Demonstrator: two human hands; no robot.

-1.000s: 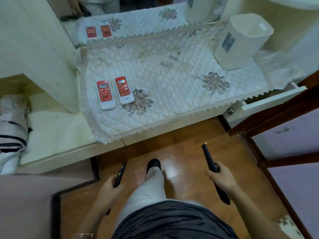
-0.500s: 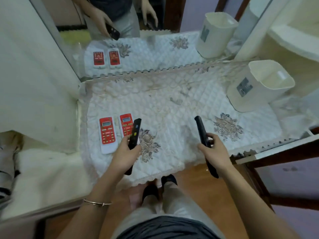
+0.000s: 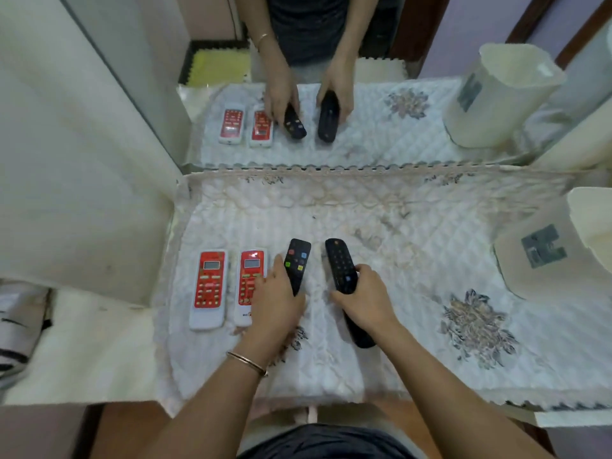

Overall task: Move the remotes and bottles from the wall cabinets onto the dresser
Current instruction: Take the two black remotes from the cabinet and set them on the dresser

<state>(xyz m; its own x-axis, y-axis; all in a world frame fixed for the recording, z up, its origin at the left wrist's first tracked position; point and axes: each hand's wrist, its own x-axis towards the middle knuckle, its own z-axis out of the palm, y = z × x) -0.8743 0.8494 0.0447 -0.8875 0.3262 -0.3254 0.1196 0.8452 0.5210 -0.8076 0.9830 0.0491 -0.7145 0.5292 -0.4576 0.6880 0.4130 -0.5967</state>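
Setting two black remotes onto the dresser's quilted cover (image 3: 414,260), I am gripping one in the left hand (image 3: 276,301) and one in the right hand (image 3: 364,301). Two red remotes (image 3: 228,288) are already lying alongside; no bottles are showing yet.

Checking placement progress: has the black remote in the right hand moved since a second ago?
Yes. The long black remote in the right hand came from over the floor onto the quilted cover, right of the red remotes.
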